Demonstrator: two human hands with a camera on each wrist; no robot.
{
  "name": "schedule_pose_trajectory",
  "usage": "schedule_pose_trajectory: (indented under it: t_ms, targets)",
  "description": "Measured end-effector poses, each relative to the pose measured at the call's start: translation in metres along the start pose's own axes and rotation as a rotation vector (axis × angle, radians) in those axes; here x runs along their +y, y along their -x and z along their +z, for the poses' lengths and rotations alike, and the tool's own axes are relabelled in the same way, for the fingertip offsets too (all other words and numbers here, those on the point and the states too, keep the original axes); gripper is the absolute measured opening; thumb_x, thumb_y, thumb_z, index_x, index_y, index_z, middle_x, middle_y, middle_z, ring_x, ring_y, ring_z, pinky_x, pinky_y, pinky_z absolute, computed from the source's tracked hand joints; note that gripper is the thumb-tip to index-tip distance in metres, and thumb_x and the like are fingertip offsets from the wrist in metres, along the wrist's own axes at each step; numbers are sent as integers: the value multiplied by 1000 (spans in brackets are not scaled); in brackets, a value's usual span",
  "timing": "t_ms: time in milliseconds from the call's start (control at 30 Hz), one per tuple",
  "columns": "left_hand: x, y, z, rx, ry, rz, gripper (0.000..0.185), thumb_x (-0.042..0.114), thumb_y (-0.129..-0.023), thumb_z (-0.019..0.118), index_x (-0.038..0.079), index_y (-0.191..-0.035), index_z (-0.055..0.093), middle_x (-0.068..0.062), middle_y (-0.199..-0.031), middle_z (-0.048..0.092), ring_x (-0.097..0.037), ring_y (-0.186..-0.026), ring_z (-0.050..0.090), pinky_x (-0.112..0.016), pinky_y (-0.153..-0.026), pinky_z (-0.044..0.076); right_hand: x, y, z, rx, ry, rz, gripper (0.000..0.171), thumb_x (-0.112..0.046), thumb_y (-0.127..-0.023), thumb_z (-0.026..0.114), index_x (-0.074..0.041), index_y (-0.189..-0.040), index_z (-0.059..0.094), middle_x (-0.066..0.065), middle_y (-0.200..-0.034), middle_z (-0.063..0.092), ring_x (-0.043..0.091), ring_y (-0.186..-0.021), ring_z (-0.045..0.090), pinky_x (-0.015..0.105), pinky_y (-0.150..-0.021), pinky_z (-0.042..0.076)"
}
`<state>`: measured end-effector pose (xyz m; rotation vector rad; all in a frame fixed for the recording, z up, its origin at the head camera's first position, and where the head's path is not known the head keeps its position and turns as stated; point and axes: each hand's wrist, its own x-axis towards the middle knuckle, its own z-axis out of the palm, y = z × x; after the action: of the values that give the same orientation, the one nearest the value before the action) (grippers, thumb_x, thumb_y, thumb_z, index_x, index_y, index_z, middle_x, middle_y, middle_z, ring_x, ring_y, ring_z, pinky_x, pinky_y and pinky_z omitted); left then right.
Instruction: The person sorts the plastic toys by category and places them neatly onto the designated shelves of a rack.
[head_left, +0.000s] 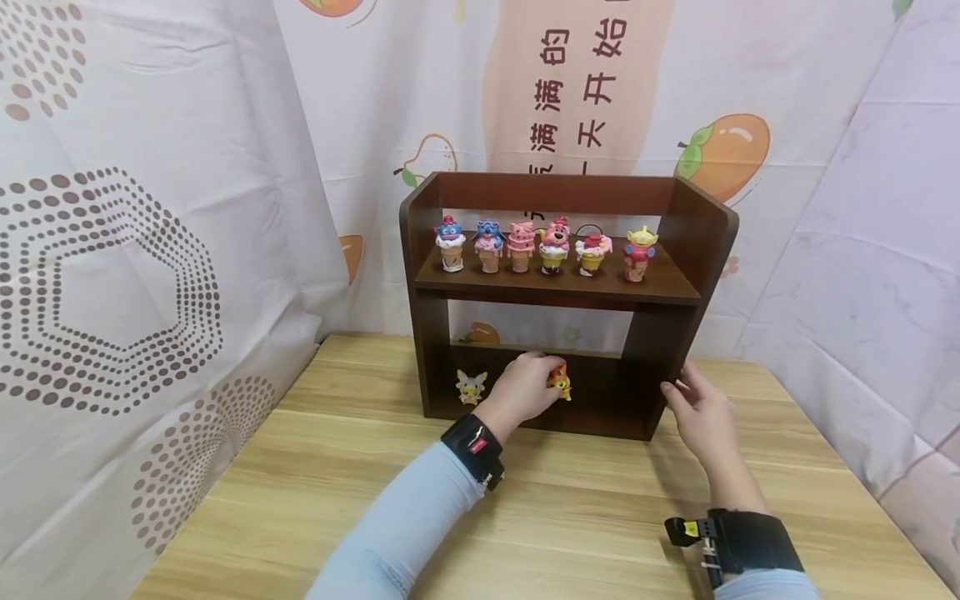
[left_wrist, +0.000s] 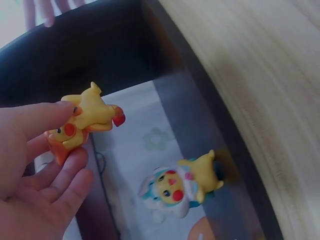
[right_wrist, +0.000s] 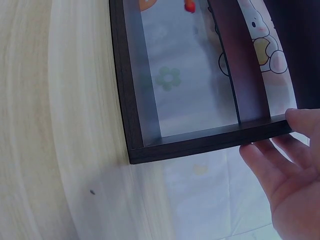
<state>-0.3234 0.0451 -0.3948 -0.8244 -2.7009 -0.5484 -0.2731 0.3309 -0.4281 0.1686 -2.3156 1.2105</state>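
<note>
Printed curtains with dotted hexagons, orange fruit and Chinese characters hang behind a light wooden table [head_left: 570, 508], on which stands a dark brown wooden two-tier shelf unit [head_left: 678, 287].

On its upper tier, six small cartoon figurines sitting in ice-cream cones [head_left: 545, 246] stand in a row. On the lower tier, toward nine o'clock from the left hand [head_left: 522, 388], stands a small yellow figurine in a white hooded costume with red cheeks [head_left: 471, 387], upright and well apart from the hand.

The left hand reaches into the lower tier and pinches a small yellow and orange figurine with red cheeks [head_left: 559, 382] between thumb and curled fingers. In the left wrist view this figurine [left_wrist: 82, 122] lies tilted on its side in the grip, its feet pointing toward three o'clock, while the hooded one [left_wrist: 180, 182] sits nearby toward five o'clock.

The right hand [head_left: 701, 408] rests at the shelf unit's right side panel, at three o'clock of the lower tier. Its fingers [right_wrist: 267, 162] are straight and touch the dark panel's edge, gripping nothing.
</note>
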Motion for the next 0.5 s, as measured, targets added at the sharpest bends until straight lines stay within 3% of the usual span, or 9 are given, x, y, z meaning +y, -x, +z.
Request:
schedule_pose_trajectory:
  t_ms: [233,400,500]
  targets:
    - [3,-8,17,-23,-59,-34,40,27,-92,77,18,-130,70,-3,-114,66,-13,-96,65,-24,-77,53,-2,-1,0,8,4,5,52,-14,-104,59,-9,-154,46,30,-138,56,49,-118,58,8,-74,49]
    - [7,-12,29,-51,-76,-101,41,27,-91,77,24,-132,69,-1,-116,65,-14,-97,66,-37,-81,55,-2,-1,-1,10,-3,6,52,-13,-103,59,-9,-154,46,31,-137,56,49,-118,58,8,-74,49]
    - [9,-12,35,-67,-95,-107,41,26,-91,77,23,-132,69,0,-116,65,-13,-99,65,-37,-82,55,-1,0,0,9,-1,7,52,-12,-103,59,-10,-154,46,30,-137,56,49,-118,58,8,-74,49]
